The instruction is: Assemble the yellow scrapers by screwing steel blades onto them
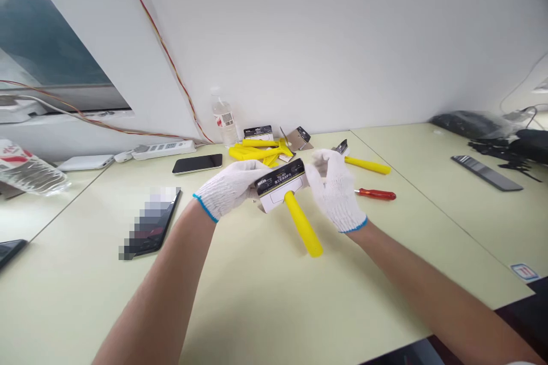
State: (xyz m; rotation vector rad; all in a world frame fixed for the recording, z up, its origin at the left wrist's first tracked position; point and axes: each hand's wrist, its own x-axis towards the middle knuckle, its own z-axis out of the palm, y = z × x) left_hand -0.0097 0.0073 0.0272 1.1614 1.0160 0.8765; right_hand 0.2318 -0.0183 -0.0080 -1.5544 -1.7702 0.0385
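A scraper [303, 225] with a yellow handle is held up over the table, its head inside a black-and-white printed card sleeve [280, 182]. My left hand [237, 185], in a white knitted glove with a blue cuff, grips the sleeve's left end; some of its fingertips are hidden behind the card. At the sleeve's right end is my gloved right hand [336, 188], fingers loosely curled, with a gap between thumb and forefinger. The thumb is close against the card edge; whether it presses there I cannot tell. The yellow handle points down toward me.
Behind lies a pile of yellow scrapers [261, 151] with cards. Another carded scraper [368, 165] and a red-handled screwdriver [377, 194] lie right. Phones [197, 163], a pixelated dark device [156, 222], a water bottle [224, 117] and a power strip [165, 149] are around.
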